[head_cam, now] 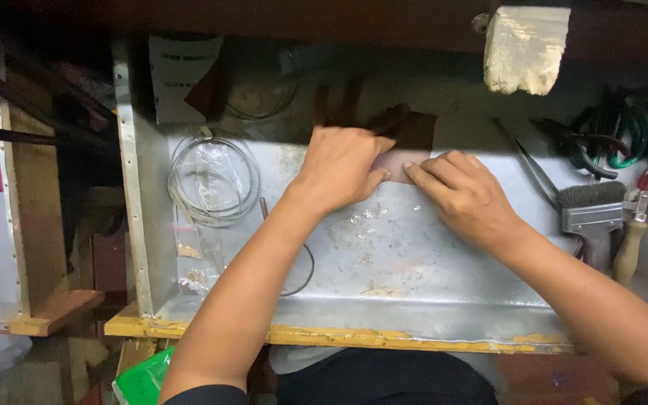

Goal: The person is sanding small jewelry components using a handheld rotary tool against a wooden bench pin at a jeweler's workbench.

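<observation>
My left hand point(339, 165) reaches over a metal-lined work tray point(414, 300) and grips the left edge of a brown sheet point(412, 133) that looks like abrasive paper. Beside it, my right hand point(463, 191) lies flat with its fingertips pressing the sheet's lower right part against the tray. Several tiny metal links point(365, 217) lie scattered on the tray just below both hands. Part of the sheet sits in shadow under the bench edge.
A coil of thin wire with a clear plastic bag point(211, 180) lies at the tray's left. At the right are a brush point(590, 210), tweezers point(530, 169), and pliers with green and red handles point(609, 139). A pale wooden bench peg point(525, 49) juts out above.
</observation>
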